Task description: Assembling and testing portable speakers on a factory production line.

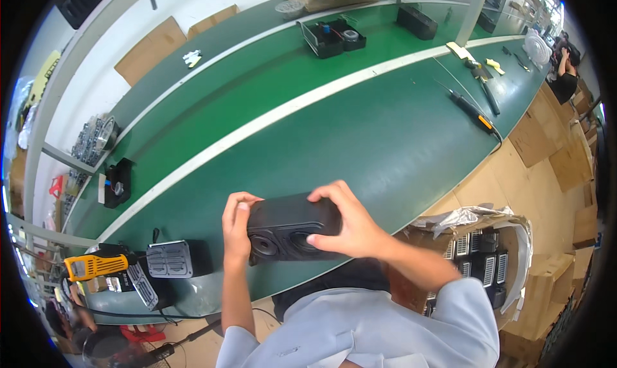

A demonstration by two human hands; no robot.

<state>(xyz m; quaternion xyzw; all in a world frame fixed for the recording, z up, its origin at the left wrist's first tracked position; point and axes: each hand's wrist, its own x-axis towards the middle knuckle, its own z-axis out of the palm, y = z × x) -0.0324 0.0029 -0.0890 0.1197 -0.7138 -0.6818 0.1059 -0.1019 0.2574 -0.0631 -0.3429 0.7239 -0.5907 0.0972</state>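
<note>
A black two-cone speaker box (289, 215) is held between my hands above the near edge of the green workbench. My left hand (236, 227) grips its left end, with the thumb at the front edge. Around the right end closes my right hand (350, 223), fingers over the top and thumb on the front beside the right cone. The two round cones face toward me. To the left, two more black speaker boxes with grey grilles, one (170, 260) and another (146, 286), lie beside a yellow and black power tool (96, 266).
A soldering iron (474, 111) lies at the right, near small hand tools (488, 88). On the belt stand open black housings (331, 39), (116, 183) and a closed box (416, 22). A carton (517, 265) of grilled units stands on the floor at my right.
</note>
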